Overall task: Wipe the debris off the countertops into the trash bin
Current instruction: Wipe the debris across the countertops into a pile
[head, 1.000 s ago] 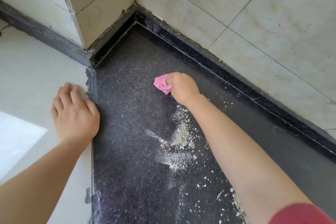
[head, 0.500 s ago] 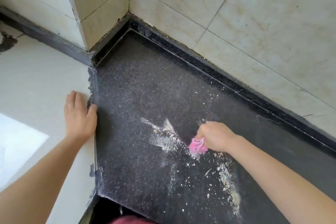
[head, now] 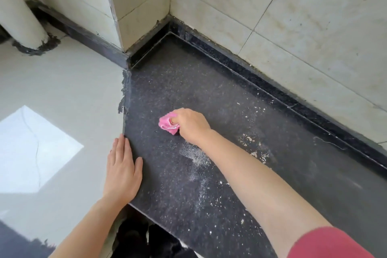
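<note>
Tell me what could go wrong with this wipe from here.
The pink cloth in the right hand is bunched small, so it may skip the crumbs near the back edge. Powder pushed off the front edge of the countertop may land on the floor: no bin shows plainly there.
</note>
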Motion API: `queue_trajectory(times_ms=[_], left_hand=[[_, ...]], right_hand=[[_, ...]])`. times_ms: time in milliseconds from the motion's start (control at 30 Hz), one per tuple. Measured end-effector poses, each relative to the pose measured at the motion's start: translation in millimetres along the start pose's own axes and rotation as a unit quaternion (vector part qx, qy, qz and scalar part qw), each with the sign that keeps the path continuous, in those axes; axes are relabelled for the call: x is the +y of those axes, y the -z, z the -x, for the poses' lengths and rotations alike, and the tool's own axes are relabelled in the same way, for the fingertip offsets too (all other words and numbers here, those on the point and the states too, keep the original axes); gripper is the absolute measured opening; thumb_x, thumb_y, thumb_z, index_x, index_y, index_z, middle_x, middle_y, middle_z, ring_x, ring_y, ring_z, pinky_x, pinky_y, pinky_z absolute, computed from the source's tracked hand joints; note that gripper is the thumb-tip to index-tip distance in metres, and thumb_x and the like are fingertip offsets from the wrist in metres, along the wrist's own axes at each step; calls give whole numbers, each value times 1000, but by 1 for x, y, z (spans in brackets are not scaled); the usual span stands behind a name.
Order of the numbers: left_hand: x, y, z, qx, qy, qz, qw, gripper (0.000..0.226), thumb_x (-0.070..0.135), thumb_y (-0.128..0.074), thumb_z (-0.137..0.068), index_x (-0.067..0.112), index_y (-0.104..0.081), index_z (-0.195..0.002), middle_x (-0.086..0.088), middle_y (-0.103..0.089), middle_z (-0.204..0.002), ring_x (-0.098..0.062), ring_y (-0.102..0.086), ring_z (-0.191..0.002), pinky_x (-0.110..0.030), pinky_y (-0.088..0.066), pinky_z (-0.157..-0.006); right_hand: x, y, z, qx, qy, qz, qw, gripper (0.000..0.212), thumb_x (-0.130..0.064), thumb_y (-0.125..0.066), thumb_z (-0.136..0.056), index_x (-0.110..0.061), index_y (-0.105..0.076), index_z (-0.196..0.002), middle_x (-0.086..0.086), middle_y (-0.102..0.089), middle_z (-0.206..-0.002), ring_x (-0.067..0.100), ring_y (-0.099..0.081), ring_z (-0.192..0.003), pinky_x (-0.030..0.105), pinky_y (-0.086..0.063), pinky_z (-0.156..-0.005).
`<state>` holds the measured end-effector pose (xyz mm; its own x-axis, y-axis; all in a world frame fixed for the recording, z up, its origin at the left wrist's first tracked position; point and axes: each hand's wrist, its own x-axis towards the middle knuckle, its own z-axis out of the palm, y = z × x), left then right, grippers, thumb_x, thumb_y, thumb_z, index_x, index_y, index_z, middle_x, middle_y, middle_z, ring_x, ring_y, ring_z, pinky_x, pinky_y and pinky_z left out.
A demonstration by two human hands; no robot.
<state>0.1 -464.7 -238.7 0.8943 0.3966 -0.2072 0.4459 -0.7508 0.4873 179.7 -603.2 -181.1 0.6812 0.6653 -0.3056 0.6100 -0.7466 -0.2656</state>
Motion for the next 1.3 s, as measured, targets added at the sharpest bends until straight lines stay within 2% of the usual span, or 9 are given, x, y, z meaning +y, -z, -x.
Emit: queue_trajectory(times_ms=[200, 300, 367, 533, 667, 733, 867, 1067, 1300], left_hand=[[5, 4, 3, -35, 8, -28, 999, 66, 36, -24, -100, 5, 6, -151, -7, 15, -159, -20, 17, -145, -34, 9, -118], [4, 7, 3, -58, 6, -33, 998, 67, 35, -24, -100, 5, 7, -150, -8, 17, -158, -21, 18, -145, -35, 8, -118], [4, 10, 2, -77, 7, -39, 996, 67, 36, -23, -100, 6, 10, -150, -8, 21, -157, -21, 20, -145, -35, 9, -118], [-4, 12, 4, -121, -9, -56, 991, 68, 37, -22, -100, 10, 18, -149, -5, 29, -154, -19, 27, -141, -35, 10, -118], [-18, 12, 15, -139, -40, -71, 987, 68, 40, -20, -100, 14, 21, -147, 1, 34, -151, -12, 33, -136, -31, 15, -114], [-23, 13, 20, -145, -51, -76, 985, 68, 40, -20, -100, 15, 22, -147, 4, 35, -149, -11, 34, -136, -30, 16, -114], [-25, 15, 24, -155, -63, -84, 982, 67, 40, -18, -100, 14, 22, -147, 3, 36, -148, -13, 34, -136, -31, 15, -115], [-21, 19, 26, -182, -68, -104, 975, 69, 43, -14, -99, 10, 24, -146, -5, 36, -151, -19, 34, -137, -35, 15, -116], [-24, 22, 21, -217, -74, -135, 964, 73, 44, -21, -99, 11, 25, -146, -6, 36, -151, -20, 34, -137, -37, 12, -117]], right_hand=[[41, -7, 104, -71, 55, 37, 995, 38, 6, -56, -85, -20, -71, -107, 2, -64, -125, 22, -60, -113, 35, -53, -82], [58, 6, 143, -176, 14, 118, 977, 17, 4, -59, -81, -10, -61, -72, 2, -68, -87, 22, -66, -81, 31, -53, -64], [60, 20, 151, -208, -2, 141, 968, 34, -1, -60, -81, -20, -44, -57, -3, -49, -64, 18, -49, -61, 23, -36, -49], [43, 36, 95, -77, -52, 62, 994, 23, -5, -57, -78, -19, -52, -61, 3, -65, -77, 23, -60, -69, 27, -35, -51], [26, 19, 30, 6, -92, 41, 995, 22, -2, -54, -85, -13, -68, -98, 10, -67, -115, 33, -63, -104, 38, -51, -82], [26, 14, 26, -7, -98, 54, 994, 25, 2, -54, -83, -12, -69, -99, 11, -67, -106, 34, -64, -99, 37, -50, -78], [52, 1, 78, -35, -122, 43, 991, 37, 8, -54, -75, -23, -49, -56, 3, -61, -79, 29, -59, -73, 29, -36, -62], [80, 15, 169, -144, -193, 73, 968, 26, 6, -53, -71, -12, -54, -53, -2, -45, -50, 17, -38, -49, 30, -33, -49], [-4, 9, 84, 16, -94, -20, 995, 29, -5, -52, -86, -26, -55, -67, 2, -65, -85, 27, -62, -81, 32, -48, -65]])
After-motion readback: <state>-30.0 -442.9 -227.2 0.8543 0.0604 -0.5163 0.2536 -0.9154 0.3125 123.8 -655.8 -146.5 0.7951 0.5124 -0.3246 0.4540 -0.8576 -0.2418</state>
